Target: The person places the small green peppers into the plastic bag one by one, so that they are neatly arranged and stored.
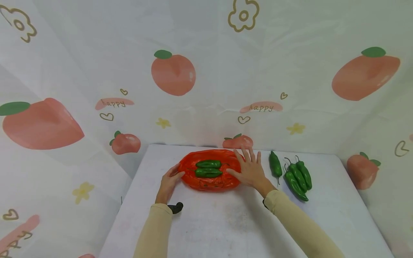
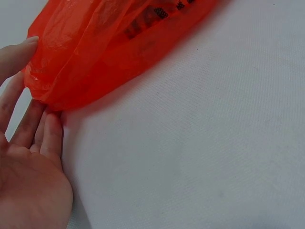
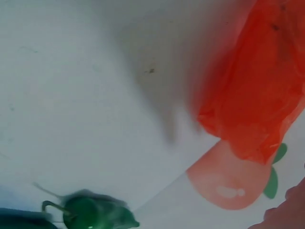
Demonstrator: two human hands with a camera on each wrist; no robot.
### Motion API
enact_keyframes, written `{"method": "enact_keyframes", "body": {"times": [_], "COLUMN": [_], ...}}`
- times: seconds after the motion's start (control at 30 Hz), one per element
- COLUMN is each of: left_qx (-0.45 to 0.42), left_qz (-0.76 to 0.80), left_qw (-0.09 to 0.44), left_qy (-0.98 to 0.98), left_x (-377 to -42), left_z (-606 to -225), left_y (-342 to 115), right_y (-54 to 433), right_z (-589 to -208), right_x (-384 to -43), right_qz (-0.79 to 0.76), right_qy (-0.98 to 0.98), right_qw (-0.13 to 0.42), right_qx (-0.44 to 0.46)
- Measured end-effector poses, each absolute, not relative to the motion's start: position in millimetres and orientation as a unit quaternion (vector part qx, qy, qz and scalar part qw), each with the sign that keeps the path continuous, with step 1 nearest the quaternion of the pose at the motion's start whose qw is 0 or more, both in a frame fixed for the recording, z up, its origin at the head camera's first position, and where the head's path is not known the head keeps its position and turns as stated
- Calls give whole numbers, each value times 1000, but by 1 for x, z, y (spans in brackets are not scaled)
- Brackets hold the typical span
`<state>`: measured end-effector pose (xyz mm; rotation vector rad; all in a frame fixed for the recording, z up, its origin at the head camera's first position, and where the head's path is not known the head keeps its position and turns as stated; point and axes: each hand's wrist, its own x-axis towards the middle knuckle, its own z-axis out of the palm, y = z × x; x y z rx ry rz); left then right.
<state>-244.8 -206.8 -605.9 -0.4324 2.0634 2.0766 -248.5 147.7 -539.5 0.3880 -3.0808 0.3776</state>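
A red plastic bag (image 1: 193,185) lies spread open on the table, its rim forming an oval. Inside are two green chili peppers (image 1: 208,173), side by side. At the bag's left end, my left hand (image 1: 168,182) holds the edge, thumb on the near side and fingers behind and under the plastic (image 2: 86,71). My right hand (image 1: 253,170) is spread with straight fingers over the bag's right end; whether it touches the plastic cannot be told. Only a blurred piece of that hand (image 3: 286,212) shows in the right wrist view, beside the bag (image 3: 259,90).
Right of the bag, one green pepper (image 1: 275,165) lies alone and three more peppers (image 1: 296,181) lie together. A dark device (image 1: 176,208) sits at the left wrist. Fruit-printed white cloth (image 1: 206,118) rises behind the white table (image 1: 222,229).
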Motion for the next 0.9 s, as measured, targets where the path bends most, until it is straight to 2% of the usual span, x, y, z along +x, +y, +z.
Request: {"method": "enact_keyframes", "body": {"times": [0.9], "left_qx": [-150], "left_qz": [689], "left_qw": [94], "left_qy": [703], "left_x": [-244], "left_z": [-606], "left_y": [-208], "right_y": [214], "right_z": [-566], "right_x": [-241], "right_qz": [120], "right_qy": [-992], "right_qw": [-3], "right_qx": [46]}}
